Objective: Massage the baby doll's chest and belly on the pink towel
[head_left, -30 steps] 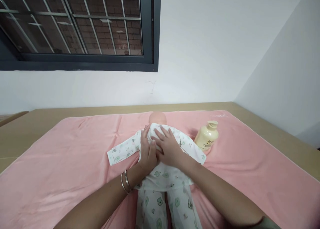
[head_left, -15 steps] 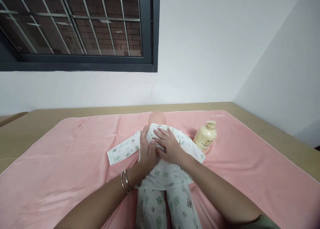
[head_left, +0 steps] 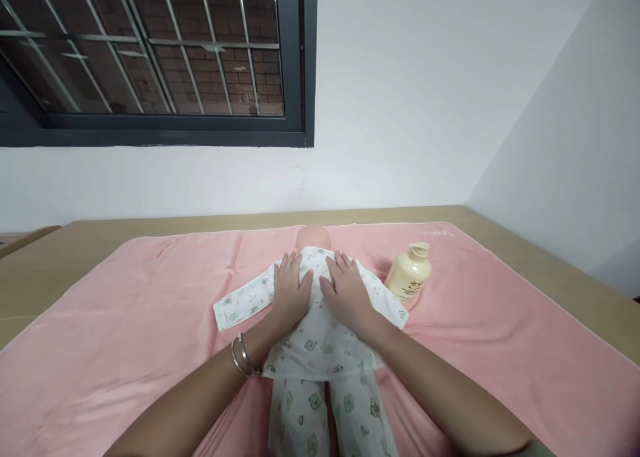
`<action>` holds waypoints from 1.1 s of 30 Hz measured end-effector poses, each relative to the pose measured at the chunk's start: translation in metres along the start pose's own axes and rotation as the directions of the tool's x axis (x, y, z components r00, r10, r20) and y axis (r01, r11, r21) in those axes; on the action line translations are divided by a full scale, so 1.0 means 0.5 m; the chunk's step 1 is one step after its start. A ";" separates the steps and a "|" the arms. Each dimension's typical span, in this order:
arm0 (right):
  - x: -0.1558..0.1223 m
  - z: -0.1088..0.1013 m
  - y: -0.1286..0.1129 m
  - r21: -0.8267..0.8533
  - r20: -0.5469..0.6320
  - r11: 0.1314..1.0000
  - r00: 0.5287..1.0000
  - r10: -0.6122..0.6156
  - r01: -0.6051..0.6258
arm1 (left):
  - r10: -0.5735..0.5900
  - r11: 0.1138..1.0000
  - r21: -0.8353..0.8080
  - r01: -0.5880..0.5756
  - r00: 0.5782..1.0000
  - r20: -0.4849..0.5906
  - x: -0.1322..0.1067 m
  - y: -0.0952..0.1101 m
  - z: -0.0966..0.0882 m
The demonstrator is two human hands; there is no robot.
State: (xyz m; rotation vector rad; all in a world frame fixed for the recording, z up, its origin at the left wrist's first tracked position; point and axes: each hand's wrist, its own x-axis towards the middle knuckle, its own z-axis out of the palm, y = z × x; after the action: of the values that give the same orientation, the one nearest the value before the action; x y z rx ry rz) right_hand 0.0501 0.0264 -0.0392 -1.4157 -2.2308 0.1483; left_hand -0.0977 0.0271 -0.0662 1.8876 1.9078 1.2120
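Note:
A baby doll (head_left: 314,236) lies on a pink towel (head_left: 125,310), dressed in a white printed shirt (head_left: 320,337) and matching trousers (head_left: 305,410). My left hand (head_left: 290,287) rests flat on the left side of the doll's chest, fingers stretched toward its head. My right hand (head_left: 347,290) lies flat on the right side, fingers spread. The two hands sit side by side with a narrow strip of shirt between them. Two thin bangles (head_left: 243,357) circle my left wrist. The doll's left sleeve (head_left: 240,304) lies spread out on the towel.
A cream pump bottle (head_left: 409,274) stands on the towel right of the doll. The towel covers a tan table (head_left: 75,244) set against a white wall. A barred dark-framed window (head_left: 150,57) is above left. Another wall closes the right side.
My right hand, which overlapped my left on the doll's chest, has slid to the right. Both hands now lie apart and flat on the shirt.

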 end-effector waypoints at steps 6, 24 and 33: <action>-0.016 0.003 -0.018 -0.040 0.062 0.997 0.996 -0.068 0.071 | 0.067 0.996 0.063 -0.068 0.998 0.006 -0.017 -0.004 0.001; -0.081 -0.034 -0.063 -0.213 0.109 0.968 0.988 -0.109 0.131 | 0.118 0.959 0.245 -0.146 0.985 0.126 0.009 -0.011 -0.031; 0.033 -0.034 0.006 -0.051 0.210 0.999 0.977 0.023 -0.012 | 0.203 0.918 0.333 -0.216 0.976 0.073 -0.075 0.033 -0.015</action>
State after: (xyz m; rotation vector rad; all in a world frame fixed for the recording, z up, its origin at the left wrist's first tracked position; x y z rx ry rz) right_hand 0.0545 0.0393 -0.0196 -1.5076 -2.4080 0.2624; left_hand -0.0838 -0.0123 -0.0656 2.3231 2.0438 0.9355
